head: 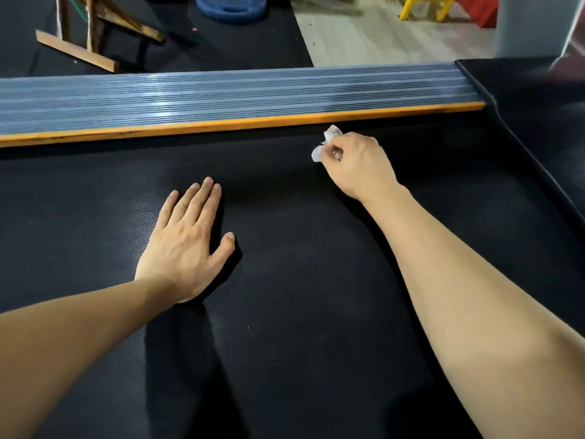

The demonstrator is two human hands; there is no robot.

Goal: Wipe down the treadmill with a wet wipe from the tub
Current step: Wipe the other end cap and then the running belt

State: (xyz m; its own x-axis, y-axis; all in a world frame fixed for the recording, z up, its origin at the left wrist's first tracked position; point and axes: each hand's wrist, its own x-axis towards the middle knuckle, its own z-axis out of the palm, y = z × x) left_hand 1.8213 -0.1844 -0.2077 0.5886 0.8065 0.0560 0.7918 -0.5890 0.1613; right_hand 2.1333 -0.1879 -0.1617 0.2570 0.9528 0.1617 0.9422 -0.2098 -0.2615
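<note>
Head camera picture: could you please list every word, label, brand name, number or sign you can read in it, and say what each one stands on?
None: no readable text shows anywhere in this view.
The black textured treadmill belt, the ribbed grey side rail with its orange strip, and the crumpled white wet wipe held in the right hand all carry no print.
The round blue weight plate is cut off by the top edge, and no markings can be made out.

Mostly buried inside curled right-hand fingers: crumpled white wet wipe. Beyond the fingertips, cropped at top: blue round weight plate.
</note>
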